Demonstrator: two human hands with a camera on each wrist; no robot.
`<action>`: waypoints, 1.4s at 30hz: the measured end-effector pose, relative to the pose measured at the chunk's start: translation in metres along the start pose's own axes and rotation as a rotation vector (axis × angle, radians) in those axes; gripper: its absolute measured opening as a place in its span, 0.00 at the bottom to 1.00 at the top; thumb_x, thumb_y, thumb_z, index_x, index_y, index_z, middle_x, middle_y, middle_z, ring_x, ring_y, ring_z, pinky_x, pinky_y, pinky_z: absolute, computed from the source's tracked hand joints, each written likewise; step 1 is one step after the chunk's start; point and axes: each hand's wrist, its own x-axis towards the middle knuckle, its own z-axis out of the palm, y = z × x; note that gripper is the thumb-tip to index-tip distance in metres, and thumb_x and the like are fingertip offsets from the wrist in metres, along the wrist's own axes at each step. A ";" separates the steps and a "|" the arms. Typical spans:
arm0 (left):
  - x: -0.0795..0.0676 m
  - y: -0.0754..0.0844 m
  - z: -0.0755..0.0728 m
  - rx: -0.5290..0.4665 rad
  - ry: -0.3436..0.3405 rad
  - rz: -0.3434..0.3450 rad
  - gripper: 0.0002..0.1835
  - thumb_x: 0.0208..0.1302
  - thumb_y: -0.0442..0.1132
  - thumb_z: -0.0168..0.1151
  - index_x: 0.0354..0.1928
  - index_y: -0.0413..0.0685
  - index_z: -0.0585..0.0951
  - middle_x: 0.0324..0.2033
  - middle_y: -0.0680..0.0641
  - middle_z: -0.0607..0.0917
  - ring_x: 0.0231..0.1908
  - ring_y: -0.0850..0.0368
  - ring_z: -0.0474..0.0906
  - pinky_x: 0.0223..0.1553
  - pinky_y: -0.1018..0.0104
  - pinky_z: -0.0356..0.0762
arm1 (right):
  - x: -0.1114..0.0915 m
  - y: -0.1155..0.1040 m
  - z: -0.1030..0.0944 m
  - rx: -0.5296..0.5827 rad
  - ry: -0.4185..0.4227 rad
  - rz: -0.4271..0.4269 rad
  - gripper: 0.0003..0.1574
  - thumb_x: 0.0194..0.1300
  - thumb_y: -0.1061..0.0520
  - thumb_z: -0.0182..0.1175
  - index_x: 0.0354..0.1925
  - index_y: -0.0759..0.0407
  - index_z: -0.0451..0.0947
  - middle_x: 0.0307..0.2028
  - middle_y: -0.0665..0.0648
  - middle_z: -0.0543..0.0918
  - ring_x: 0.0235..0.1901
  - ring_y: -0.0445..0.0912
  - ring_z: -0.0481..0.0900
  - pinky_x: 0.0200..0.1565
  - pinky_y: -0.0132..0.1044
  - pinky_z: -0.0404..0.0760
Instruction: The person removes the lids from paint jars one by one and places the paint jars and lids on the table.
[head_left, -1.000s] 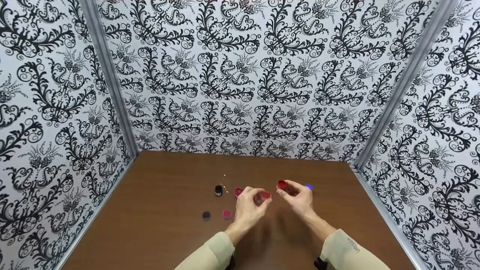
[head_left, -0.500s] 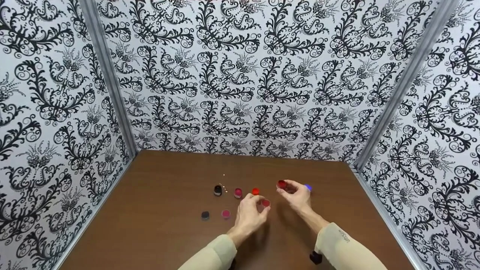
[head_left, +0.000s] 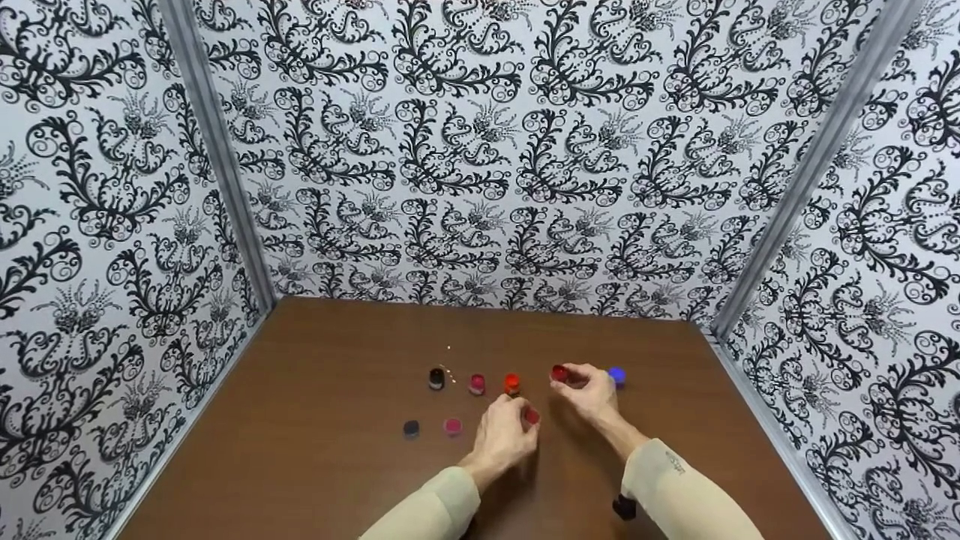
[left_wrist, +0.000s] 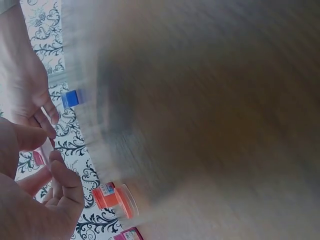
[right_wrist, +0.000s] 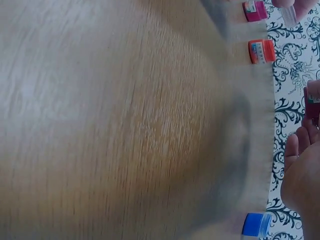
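My left hand [head_left: 506, 431] pinches a round lid with red paint inside [head_left: 531, 415], low over the table's middle. In the left wrist view its thumb and fingertips hold the lid's edge. My right hand [head_left: 592, 394] grips a small red paint jar [head_left: 559, 373] by its side; the jar has no lid on it and is also visible in the right wrist view. Just beyond the left hand stands an orange paint jar [head_left: 512, 381]. An orange lid [left_wrist: 127, 201] appears in front of it in the left wrist view. A blue jar [head_left: 616, 375] stands behind the right hand.
Left of the orange jar stand a crimson paint jar [head_left: 477, 385] and a black one [head_left: 436, 379]. Nearer lie a pink lid [head_left: 452, 427] and a dark lid [head_left: 411, 428]. Patterned walls [head_left: 480, 165] enclose the brown table [head_left: 322, 420].
My left hand has moved down and nearer with the red lid, away from the right hand, uncovering the orange jar. The right hand, still holding the red jar, has shifted slightly.
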 end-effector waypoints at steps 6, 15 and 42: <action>0.000 0.001 0.004 0.128 -0.008 0.037 0.07 0.64 0.41 0.78 0.34 0.49 0.88 0.33 0.49 0.86 0.34 0.47 0.88 0.37 0.53 0.90 | 0.005 0.011 0.004 -0.145 -0.018 -0.011 0.22 0.56 0.57 0.86 0.49 0.63 0.95 0.43 0.62 0.97 0.41 0.50 0.96 0.44 0.29 0.89; 0.001 -0.001 0.011 0.170 -0.042 0.020 0.09 0.61 0.41 0.81 0.31 0.47 0.88 0.31 0.47 0.89 0.33 0.44 0.90 0.36 0.52 0.89 | 0.006 0.020 0.007 -0.266 -0.082 0.021 0.20 0.56 0.55 0.86 0.46 0.60 0.96 0.39 0.57 0.98 0.42 0.50 0.94 0.47 0.40 0.89; -0.002 -0.003 0.025 0.337 -0.083 0.053 0.14 0.60 0.43 0.82 0.32 0.45 0.85 0.32 0.43 0.87 0.33 0.41 0.89 0.37 0.50 0.91 | 0.011 0.028 0.019 -0.375 -0.117 0.087 0.18 0.59 0.48 0.84 0.45 0.52 0.97 0.45 0.56 0.98 0.48 0.56 0.94 0.55 0.55 0.90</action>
